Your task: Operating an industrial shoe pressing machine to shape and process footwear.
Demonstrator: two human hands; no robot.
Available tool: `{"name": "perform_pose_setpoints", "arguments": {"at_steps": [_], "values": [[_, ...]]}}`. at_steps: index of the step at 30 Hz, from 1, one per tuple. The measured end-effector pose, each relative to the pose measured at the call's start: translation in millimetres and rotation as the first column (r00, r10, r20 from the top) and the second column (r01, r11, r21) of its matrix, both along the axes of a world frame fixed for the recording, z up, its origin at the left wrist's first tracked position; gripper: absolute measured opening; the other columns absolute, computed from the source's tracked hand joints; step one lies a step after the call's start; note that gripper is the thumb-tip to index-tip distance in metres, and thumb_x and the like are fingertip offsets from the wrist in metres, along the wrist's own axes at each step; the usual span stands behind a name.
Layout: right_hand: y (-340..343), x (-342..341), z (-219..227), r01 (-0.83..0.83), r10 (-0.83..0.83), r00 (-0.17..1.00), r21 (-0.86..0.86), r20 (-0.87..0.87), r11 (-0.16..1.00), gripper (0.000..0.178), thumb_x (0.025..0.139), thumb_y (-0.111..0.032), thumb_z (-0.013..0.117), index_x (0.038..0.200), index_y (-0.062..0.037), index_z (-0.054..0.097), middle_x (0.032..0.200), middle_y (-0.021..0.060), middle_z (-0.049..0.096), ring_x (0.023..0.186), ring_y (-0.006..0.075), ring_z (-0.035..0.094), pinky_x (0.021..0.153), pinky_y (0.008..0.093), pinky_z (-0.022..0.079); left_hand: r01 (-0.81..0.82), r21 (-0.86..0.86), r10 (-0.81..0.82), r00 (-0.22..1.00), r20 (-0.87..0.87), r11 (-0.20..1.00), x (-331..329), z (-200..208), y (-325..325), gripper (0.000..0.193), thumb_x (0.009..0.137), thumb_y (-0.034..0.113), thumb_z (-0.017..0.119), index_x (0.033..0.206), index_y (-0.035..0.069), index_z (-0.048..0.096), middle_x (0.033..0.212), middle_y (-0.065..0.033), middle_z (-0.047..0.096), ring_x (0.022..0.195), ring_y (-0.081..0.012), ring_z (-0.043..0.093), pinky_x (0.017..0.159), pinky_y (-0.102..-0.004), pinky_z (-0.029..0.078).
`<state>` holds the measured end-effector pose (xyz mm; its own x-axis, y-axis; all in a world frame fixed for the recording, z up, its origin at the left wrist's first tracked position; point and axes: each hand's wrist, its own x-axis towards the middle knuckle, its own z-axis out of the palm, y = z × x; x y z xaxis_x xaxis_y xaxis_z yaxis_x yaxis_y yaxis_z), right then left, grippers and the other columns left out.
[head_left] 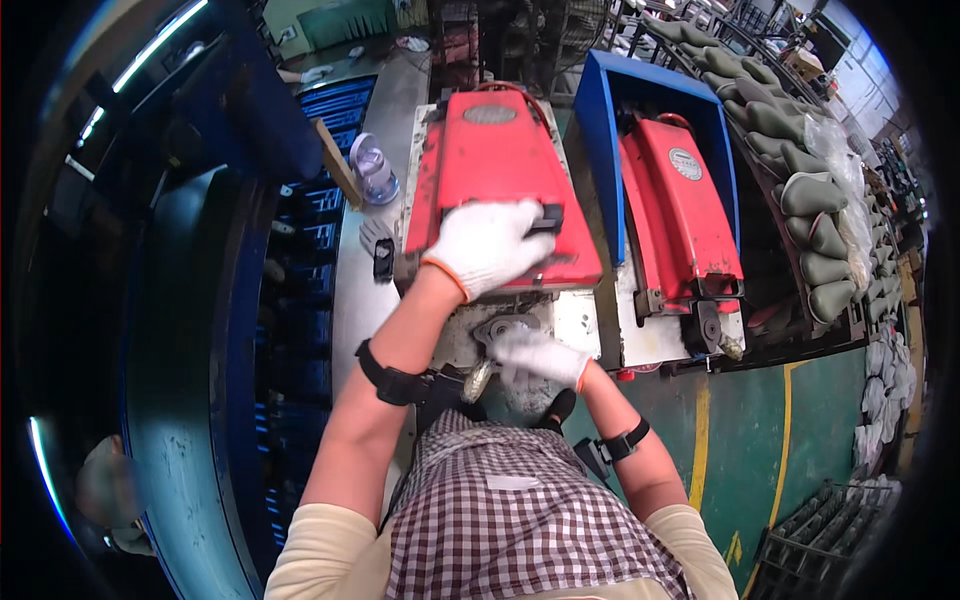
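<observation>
1. Red, wedge-shaped metal machine (500,160): stands on a stained whitish base plate (578,318).
2. Left hand, in an orange-cuffed white knit glove (488,248): over the machine's front end; fingers bent at a black fitting (547,217), hold cannot be told.
3. Right hand, white-gloved (542,362): below the machine's front edge, near a shiny-wrapped lever handle (479,382); blurred, finger opening and hold indeterminable.
4. Clear lilac-tinted bottle (374,172): left of the machine.
5. Blue open-fronted housing (597,140), containing a second red machine (680,175): right of the machine.
</observation>
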<state>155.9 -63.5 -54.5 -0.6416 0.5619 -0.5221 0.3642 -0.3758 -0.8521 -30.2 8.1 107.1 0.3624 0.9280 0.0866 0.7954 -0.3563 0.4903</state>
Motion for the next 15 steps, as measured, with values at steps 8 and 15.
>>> {"name": "perform_pose_setpoints", "arguments": {"at_steps": [8,15], "values": [[107,-85,-12,0.037,-0.627,0.764,0.96,0.153,0.278,0.075,0.081,-0.039,0.082,0.141,-0.003,0.057,0.147,0.0293,0.052,0.128,0.0451,0.057,0.11,0.0512,0.046,-0.123,0.76,0.12,0.991,0.06,0.638,-40,17,11,0.067,0.077,0.023,0.082,0.14,0.012,0.063,0.136,-0.0158,0.063,0.132,-0.0405,0.054,0.115,-0.0541,0.038],[147,-77,-61,0.044,-0.644,0.725,0.916,0.245,0.399,0.091,0.079,-0.036,0.083,0.158,-0.0147,0.044,0.152,0.0352,0.043,0.13,0.0463,0.058,0.098,0.0494,0.057,-0.126,0.721,-0.079,0.966,0.245,0.682,-82,-28,-46,0.057,0.079,0.011,0.078,0.134,0.002,0.065,0.138,-0.0196,0.064,0.127,-0.0448,0.058,0.115,-0.0581,0.038]]}}
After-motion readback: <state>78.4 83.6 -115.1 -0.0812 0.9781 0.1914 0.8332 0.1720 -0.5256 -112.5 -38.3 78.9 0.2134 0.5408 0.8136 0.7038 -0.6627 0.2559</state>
